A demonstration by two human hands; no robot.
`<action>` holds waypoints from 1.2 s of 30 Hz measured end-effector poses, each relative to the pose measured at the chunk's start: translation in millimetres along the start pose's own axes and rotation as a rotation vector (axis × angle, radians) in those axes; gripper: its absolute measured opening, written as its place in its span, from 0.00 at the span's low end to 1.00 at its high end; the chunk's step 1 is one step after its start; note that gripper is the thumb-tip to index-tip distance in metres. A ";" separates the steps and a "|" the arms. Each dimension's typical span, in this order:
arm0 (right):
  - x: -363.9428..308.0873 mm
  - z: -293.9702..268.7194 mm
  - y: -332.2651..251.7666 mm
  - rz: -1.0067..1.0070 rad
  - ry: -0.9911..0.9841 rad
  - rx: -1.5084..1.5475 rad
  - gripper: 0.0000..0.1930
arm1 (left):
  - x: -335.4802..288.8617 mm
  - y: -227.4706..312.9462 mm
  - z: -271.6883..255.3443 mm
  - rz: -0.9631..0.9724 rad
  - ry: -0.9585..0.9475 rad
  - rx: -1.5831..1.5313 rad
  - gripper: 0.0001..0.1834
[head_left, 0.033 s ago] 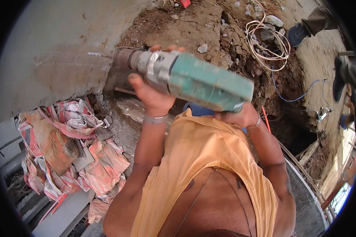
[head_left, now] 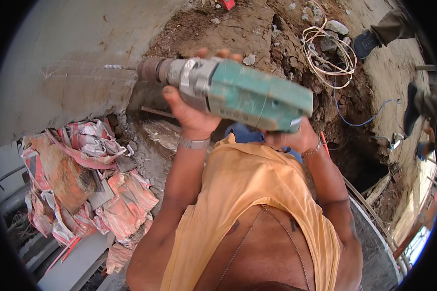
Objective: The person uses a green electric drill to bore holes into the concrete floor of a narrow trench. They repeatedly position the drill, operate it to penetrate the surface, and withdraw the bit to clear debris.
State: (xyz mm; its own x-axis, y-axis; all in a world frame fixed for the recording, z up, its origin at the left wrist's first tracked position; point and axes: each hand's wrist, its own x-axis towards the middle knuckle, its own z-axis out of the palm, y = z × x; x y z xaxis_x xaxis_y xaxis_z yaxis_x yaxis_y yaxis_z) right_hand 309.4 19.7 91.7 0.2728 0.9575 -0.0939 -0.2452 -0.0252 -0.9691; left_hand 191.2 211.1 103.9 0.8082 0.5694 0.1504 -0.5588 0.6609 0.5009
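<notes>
The left hand point(head_left: 196, 114) cups the front of a green drill point(head_left: 257, 99); the right hand point(head_left: 298, 139) grips its back. From here, the bit point(head_left: 117, 67) points toward the wall point(head_left: 68, 92).

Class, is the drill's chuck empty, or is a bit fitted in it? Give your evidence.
Fitted: a pale bit juts from the front of the brown chuck.

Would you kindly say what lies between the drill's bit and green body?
The head view shows the brown chuck, then the grey housing in the left hand.
</notes>
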 end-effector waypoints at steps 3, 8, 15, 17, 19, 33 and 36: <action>10.4 -6.2 -9.6 0.083 0.007 0.189 0.29 | 17.7 -3.7 2.1 0.031 0.000 0.043 0.48; 9.3 -5.5 -30.7 0.159 0.054 0.422 0.26 | 10.9 -10.9 16.0 0.158 0.081 0.169 0.43; -19.6 -48.8 -54.5 -0.233 0.367 0.099 0.32 | 6.9 -7.9 -0.3 0.131 0.262 0.082 0.34; -49.7 -85.2 -71.8 -0.425 0.580 0.168 0.38 | 3.8 -0.2 -9.1 0.149 0.267 0.087 0.33; -54.5 -92.4 -63.5 -0.427 0.661 0.039 0.43 | 2.0 0.7 -11.7 0.146 0.211 0.098 0.33; 15.7 2.7 -11.1 0.088 -0.073 0.484 0.40 | 8.6 -4.7 19.1 0.070 0.143 0.167 0.37; 13.1 6.0 -1.3 0.106 -0.106 0.583 0.37 | 8.8 -4.9 12.2 0.030 0.136 0.159 0.36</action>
State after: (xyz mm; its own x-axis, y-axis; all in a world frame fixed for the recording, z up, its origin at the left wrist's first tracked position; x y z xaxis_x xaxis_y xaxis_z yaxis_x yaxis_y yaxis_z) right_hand 307.8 33.9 93.1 0.1320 0.9826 -0.1306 -0.7441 0.0112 -0.6680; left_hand 203.3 206.9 113.2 0.7531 0.6556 0.0559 -0.5370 0.5633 0.6280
